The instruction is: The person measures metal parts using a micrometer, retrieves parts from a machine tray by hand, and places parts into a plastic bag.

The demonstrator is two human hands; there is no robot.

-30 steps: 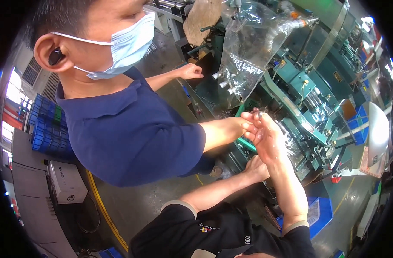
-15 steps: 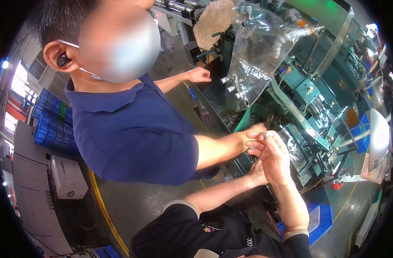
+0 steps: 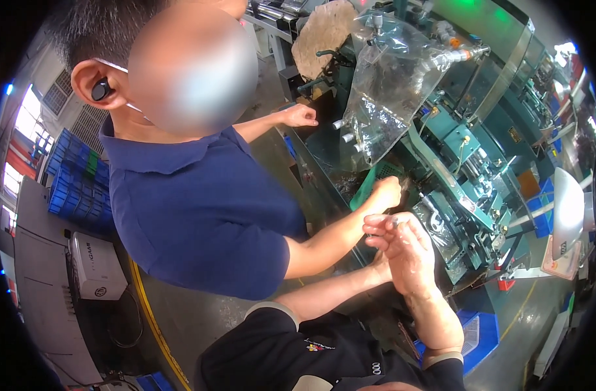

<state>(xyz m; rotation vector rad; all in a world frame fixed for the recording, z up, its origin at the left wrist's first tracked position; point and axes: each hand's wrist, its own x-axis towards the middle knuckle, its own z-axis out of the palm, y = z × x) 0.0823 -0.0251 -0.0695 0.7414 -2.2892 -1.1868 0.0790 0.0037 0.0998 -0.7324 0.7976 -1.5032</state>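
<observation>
My right hand (image 3: 410,251) is raised palm inward, its thumb and forefinger pinching a small grey metal part (image 3: 396,222). The other fingers of that hand are partly curled. Behind it is my left hand (image 3: 382,265); its fingers are hidden by the right. Just beyond, a co-worker's fist (image 3: 387,191) is over the rim of a green plastic basket (image 3: 370,185); whether it holds anything cannot be seen. The co-worker's other hand (image 3: 300,116) is loosely curled near the machine's edge.
A green machine (image 3: 461,146) with rods and clamps fills the right side. A clear plastic bag (image 3: 392,98) hangs over it. The co-worker in a blue shirt (image 3: 200,208) stands close on my left. A blue bin (image 3: 477,342) lies low beside my right elbow.
My right hand has moved slightly down and left, still pinching the small metal part. The co-worker's near hand now shows apart from mine, and more of the green basket is visible.
</observation>
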